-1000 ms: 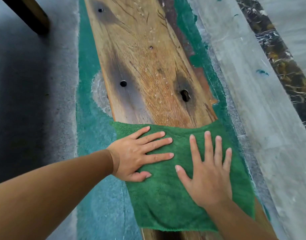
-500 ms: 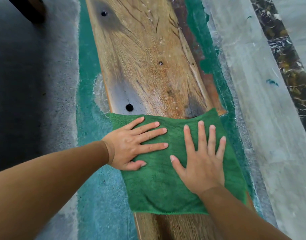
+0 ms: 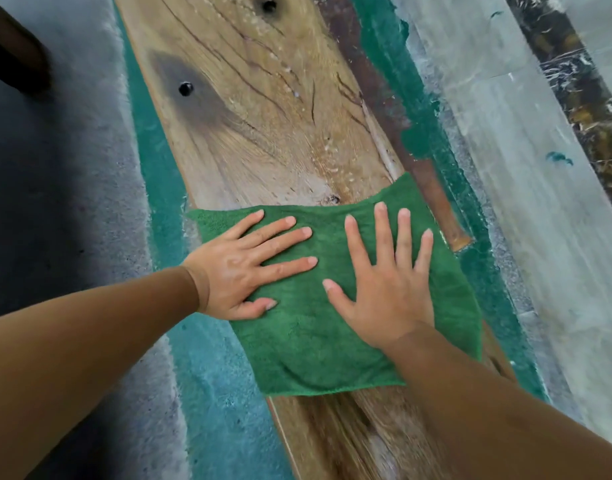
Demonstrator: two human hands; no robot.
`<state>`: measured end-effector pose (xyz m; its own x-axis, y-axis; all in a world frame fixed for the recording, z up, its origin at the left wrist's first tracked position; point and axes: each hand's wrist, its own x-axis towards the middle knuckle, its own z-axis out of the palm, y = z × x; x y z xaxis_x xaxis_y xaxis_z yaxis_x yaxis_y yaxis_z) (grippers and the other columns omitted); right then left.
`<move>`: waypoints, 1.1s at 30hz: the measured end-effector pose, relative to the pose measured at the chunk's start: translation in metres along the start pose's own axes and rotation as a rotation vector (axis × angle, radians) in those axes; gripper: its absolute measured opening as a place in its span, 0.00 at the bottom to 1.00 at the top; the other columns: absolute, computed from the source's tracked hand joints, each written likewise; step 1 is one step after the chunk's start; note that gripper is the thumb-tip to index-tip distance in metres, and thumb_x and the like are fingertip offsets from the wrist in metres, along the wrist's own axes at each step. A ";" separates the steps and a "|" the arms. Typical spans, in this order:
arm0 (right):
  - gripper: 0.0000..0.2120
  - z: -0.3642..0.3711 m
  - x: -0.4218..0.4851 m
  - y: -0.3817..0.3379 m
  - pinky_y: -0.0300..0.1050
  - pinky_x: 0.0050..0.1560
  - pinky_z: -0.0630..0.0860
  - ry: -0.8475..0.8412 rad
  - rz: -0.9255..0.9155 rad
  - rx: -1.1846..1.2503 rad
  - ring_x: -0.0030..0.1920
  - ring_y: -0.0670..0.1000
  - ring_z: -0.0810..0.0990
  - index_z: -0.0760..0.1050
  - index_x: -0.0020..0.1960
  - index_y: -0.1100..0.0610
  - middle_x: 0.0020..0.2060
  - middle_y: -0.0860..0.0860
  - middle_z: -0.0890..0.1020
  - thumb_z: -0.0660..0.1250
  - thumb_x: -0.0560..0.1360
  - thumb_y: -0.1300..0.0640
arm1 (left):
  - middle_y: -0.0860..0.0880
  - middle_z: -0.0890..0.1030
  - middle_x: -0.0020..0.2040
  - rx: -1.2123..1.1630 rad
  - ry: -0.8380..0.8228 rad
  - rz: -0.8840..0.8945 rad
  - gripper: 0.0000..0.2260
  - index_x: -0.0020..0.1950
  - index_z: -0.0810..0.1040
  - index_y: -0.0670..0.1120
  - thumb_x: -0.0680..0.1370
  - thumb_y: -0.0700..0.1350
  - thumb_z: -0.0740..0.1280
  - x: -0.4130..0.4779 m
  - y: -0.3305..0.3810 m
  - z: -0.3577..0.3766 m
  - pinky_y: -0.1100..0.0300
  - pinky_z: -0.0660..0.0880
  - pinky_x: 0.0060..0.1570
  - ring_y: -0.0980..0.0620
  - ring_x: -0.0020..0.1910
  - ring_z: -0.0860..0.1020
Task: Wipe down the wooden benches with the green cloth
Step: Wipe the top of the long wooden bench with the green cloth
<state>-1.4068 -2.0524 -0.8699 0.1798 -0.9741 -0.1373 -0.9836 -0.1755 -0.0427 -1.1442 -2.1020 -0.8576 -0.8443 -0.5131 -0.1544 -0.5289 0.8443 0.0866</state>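
Green cloth lay flat across the wooden counter, beneath the fingers of 2 hands. The left hand and right hand pressed it side by side, fingers straight and spread, gripping nothing. Beyond the fingers lay bare cracked wood with a dark hole.

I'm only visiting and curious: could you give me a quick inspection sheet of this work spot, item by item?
Surface: wooden bench, a weathered plank with cracks, dark stains and a round hole.
Job's things: green cloth spread flat across the bench.
Clutter: nothing seen.
Hands: left hand and right hand both press flat on the cloth, fingers straight and spread.
Cables: nothing seen.
Surroundings: floor grey, with worn green paint beside the bench; dark object at upper left, too cut off to identify.
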 end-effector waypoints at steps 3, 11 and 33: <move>0.42 -0.004 0.022 -0.009 0.75 0.74 0.48 -0.004 -0.004 -0.008 0.80 0.67 0.43 0.47 0.81 0.51 0.81 0.61 0.46 0.48 0.75 0.29 | 0.44 0.52 0.82 -0.003 -0.008 0.006 0.32 0.81 0.54 0.55 0.78 0.63 0.54 0.001 -0.029 -0.002 0.34 0.54 0.74 0.41 0.80 0.51; 0.42 -0.013 0.085 -0.037 0.75 0.74 0.48 -0.032 -0.003 -0.023 0.80 0.67 0.43 0.46 0.81 0.52 0.81 0.61 0.45 0.48 0.75 0.30 | 0.44 0.51 0.82 -0.020 0.014 0.007 0.32 0.81 0.53 0.55 0.78 0.63 0.52 0.002 -0.097 -0.002 0.34 0.53 0.75 0.41 0.81 0.50; 0.43 -0.043 0.302 -0.118 0.74 0.74 0.48 -0.055 0.044 -0.059 0.80 0.66 0.43 0.46 0.81 0.54 0.81 0.62 0.45 0.49 0.75 0.31 | 0.43 0.53 0.82 -0.048 0.072 0.038 0.33 0.81 0.55 0.53 0.77 0.63 0.55 0.021 -0.314 -0.017 0.34 0.52 0.75 0.40 0.81 0.50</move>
<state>-1.2369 -2.3323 -0.8636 0.1356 -0.9720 -0.1918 -0.9895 -0.1425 0.0225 -0.9970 -2.3805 -0.8708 -0.8671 -0.4919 -0.0791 -0.4982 0.8559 0.1388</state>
